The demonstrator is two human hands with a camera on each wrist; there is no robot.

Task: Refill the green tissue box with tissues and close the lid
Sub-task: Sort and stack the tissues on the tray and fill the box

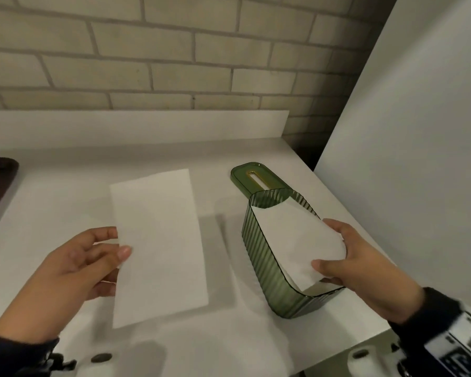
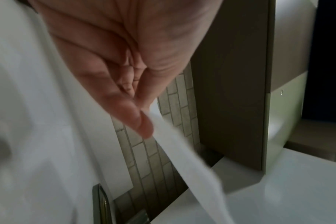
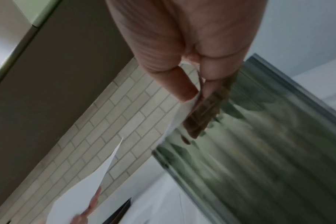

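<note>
Pinching tissues: left hand (image 1: 74, 263), right hand (image 1: 365, 263).

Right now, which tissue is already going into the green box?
The tissue in the right hand: that tissue lies partly inside the green tissue box. The other tissue, pinched by the left hand, is outside it.

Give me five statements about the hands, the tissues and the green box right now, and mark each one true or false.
1. The left hand pinches a flat tissue by its edge. True.
2. The lid sits closed on the green tissue box. False: it lies on the counter behind the open box.
3. The right hand holds a tissue inside the box. True.
4. The box is red. False: ribbed green.
5. The wall behind is brick-patterned. True.
</note>
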